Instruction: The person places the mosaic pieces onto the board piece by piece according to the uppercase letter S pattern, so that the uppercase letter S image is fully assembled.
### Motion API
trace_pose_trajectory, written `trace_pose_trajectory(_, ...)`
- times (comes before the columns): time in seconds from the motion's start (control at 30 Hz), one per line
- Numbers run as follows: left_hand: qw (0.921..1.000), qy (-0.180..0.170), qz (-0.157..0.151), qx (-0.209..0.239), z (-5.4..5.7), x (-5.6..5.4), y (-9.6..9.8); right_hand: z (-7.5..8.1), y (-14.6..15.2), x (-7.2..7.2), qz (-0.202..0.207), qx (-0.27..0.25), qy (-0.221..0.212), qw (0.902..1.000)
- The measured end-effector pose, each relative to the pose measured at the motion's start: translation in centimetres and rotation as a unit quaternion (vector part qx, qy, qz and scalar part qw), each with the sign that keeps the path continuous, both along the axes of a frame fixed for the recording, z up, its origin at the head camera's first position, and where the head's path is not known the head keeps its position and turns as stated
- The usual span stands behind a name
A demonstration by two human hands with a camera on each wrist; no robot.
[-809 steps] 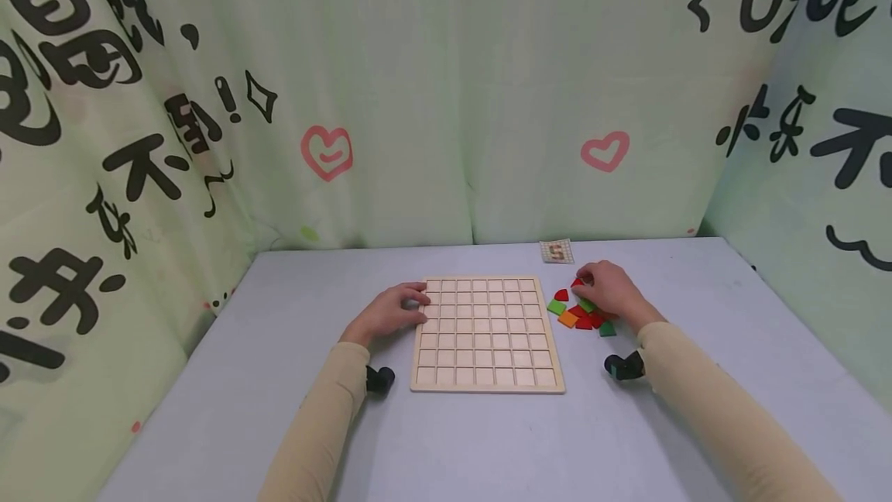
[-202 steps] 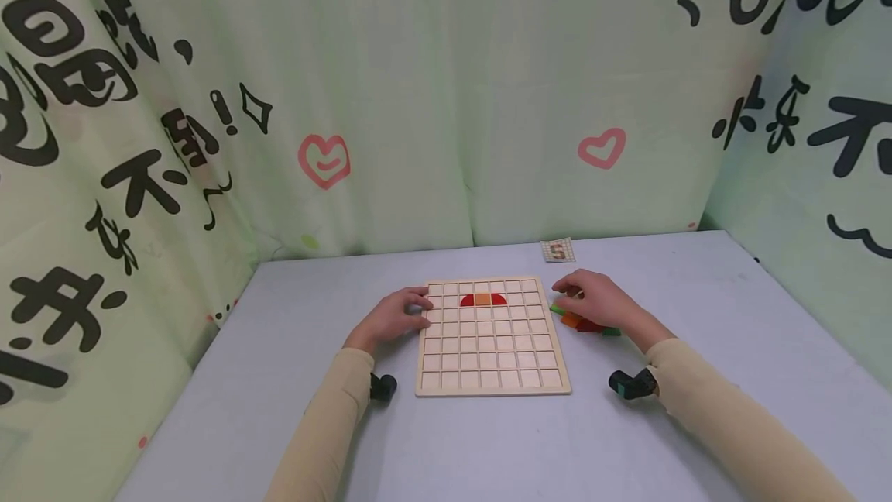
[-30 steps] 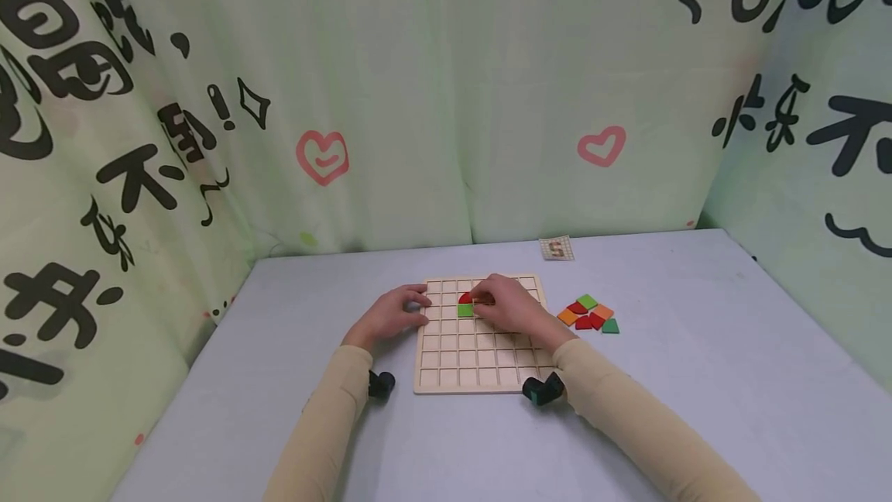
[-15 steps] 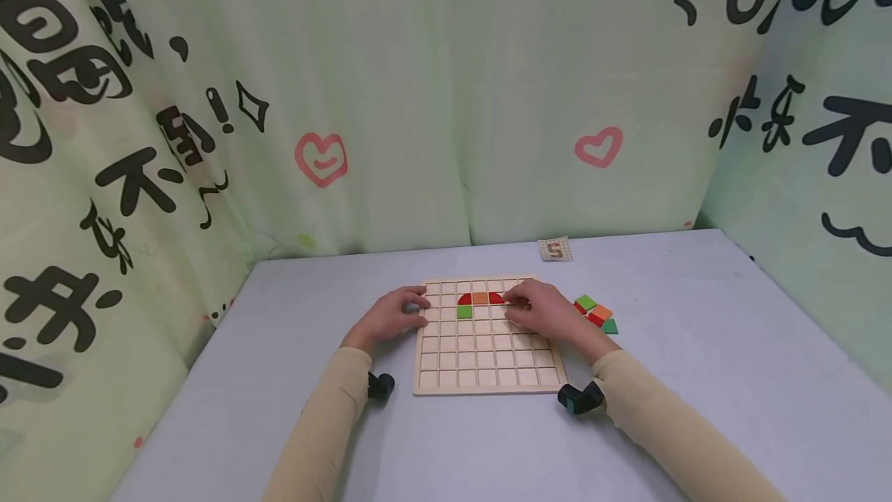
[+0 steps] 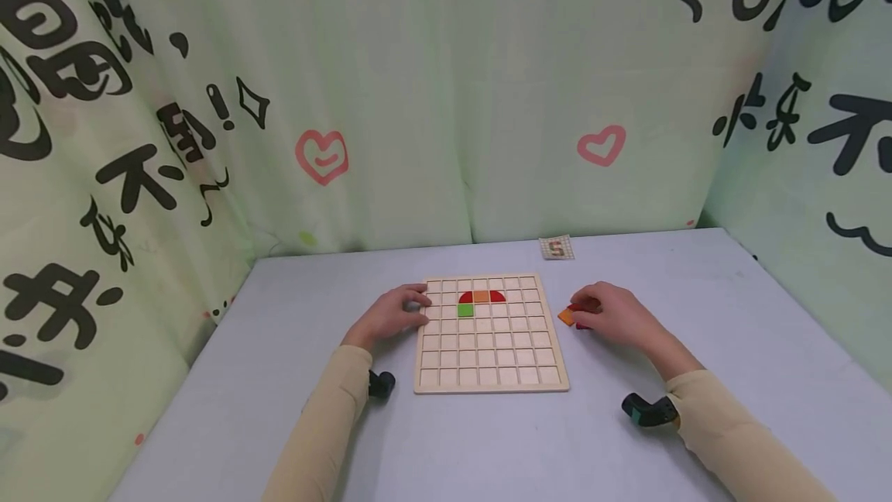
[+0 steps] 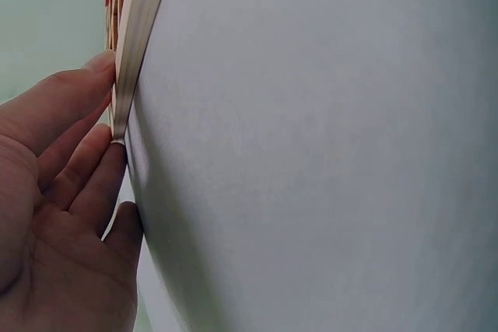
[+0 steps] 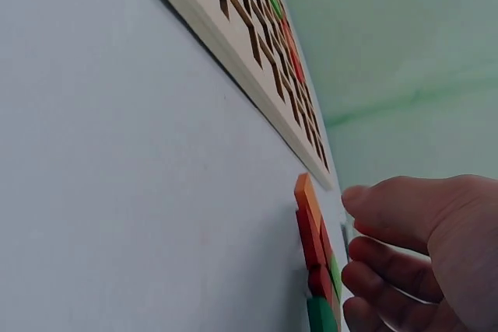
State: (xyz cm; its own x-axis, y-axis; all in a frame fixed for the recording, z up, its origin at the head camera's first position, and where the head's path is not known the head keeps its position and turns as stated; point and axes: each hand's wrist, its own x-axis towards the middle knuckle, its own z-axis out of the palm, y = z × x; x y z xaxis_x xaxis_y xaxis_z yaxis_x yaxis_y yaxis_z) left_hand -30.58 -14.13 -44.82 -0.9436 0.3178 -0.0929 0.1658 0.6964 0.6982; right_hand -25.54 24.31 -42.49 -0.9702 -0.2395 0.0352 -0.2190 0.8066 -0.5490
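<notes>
A wooden grid board (image 5: 491,390) lies on the table. In its upper cells sit an orange square (image 5: 481,297) between two rounded red pieces, and a light green square (image 5: 465,310) under the left red one. My left hand (image 5: 393,312) touches the board's left edge; the left wrist view has its thumb and fingers (image 6: 97,188) against the rim, not curled round it. Over the loose pieces at right hovers my right hand (image 5: 616,314), hiding most of them. An orange piece (image 5: 566,318) peeks out. In the right wrist view its fingers are apart beside red blocks (image 7: 310,239), gripping nothing visible.
A small printed card (image 5: 557,247) lies at the table's back edge. A dark green block (image 7: 320,315) is among the loose pieces. Curtains with black writing and pink hearts hang behind the table and along both sides.
My right hand has moved from the board's red piece, rightward to the loose pieces. Over the longer span, red, orange and green pieces came onto the bare board. My left hand has stayed.
</notes>
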Motion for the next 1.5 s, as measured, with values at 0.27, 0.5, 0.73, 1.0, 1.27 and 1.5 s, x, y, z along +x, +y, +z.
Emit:
trace_pose_trajectory(0.27,1.0000,-0.001,0.002,0.004,0.1,0.2,0.1,-0.4,3.3,1.3,-0.026,0.036,-0.018,0.9989)
trace_pose_trajectory(0.5,1.0000,-0.001,0.001,0.003,0.2,0.2,0.1,-0.9,4.5,1.7,-0.013,0.031,-0.010,0.9994)
trace_pose_trajectory(0.73,1.0000,0.002,-0.001,0.000,0.0,0.1,0.1,-0.9,4.4,1.8,-0.003,0.034,-0.018,0.9993)
trace_pose_trajectory(1.0,1.0000,-0.001,-0.001,-0.003,0.0,0.0,0.0,0.0,4.6,2.0,0.005,0.052,-0.066,0.9964)
trace_pose_trajectory(1.27,1.0000,0.000,-0.001,0.000,0.1,0.0,0.1,0.8,4.9,2.2,0.050,0.055,-0.089,0.9932)
trace_pose_trajectory(1.5,1.0000,-0.003,0.000,0.002,0.1,0.0,0.1,1.2,5.0,2.4,0.084,0.051,-0.119,0.9880)
